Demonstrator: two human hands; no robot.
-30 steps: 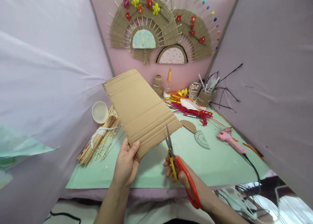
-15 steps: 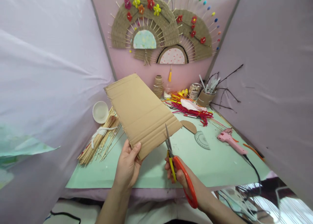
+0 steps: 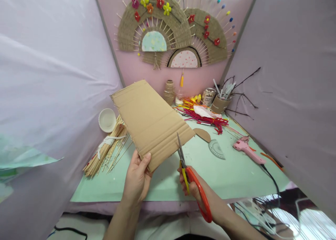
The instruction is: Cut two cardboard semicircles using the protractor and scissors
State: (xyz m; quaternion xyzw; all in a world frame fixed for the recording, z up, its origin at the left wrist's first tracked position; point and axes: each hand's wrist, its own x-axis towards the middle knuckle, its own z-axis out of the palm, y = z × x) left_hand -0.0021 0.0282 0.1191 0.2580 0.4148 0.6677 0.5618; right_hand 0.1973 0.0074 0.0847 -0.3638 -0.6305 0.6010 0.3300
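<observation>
My left hand grips the lower left corner of a brown corrugated cardboard sheet, thumb on top, and holds it tilted above the table. My right hand is closed round the red and yellow handles of a pair of scissors. The blades point up at the sheet's lower edge, one blade lying over its face, slightly apart. Beyond the sheet's right corner lie a brown cardboard half-disc and a clear protractor.
At the left are tied bamboo sticks and a white bowl. A pink glue gun with its cord lies right. Twine, red pipe cleaners and a pot of glue sticks stand at the back, below woven fans.
The view has shifted very slightly. Both hands, the cardboard and the scissors keep nearly the same position; no cut has visibly grown.
</observation>
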